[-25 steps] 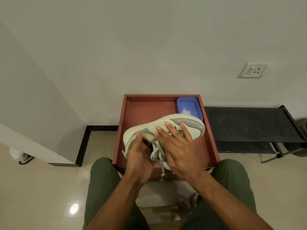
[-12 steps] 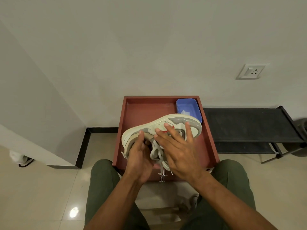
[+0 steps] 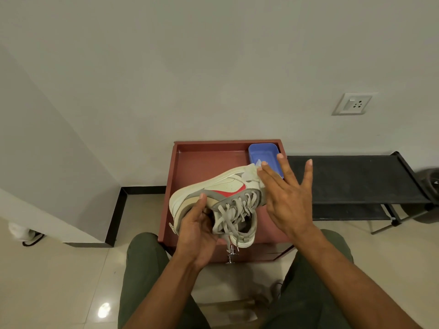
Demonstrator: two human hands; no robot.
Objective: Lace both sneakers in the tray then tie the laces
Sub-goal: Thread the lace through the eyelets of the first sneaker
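Note:
A cream and grey sneaker [image 3: 228,186] with a red side patch is held tilted on its side above the red-brown tray [image 3: 204,155]. Grey laces [image 3: 234,213] criss-cross its eyelets and loose ends hang down toward the tray's front edge. My left hand [image 3: 197,229] grips the sneaker at its heel and collar, thumb on the sole edge. My right hand [image 3: 288,195] hovers with fingers spread and straight beside the toe, its fingertips near the toe cap, holding nothing. Only one sneaker shows.
A small blue tub [image 3: 264,154] stands in the tray's back right corner. A black mesh rack [image 3: 351,179] stands to the right against the wall. A wall socket [image 3: 352,104] sits above it. My knees flank the tray's front.
My right hand has lifted off the sneaker's side and moved right with fingers spread. The sneaker has rolled, so its red patch and laced top now show.

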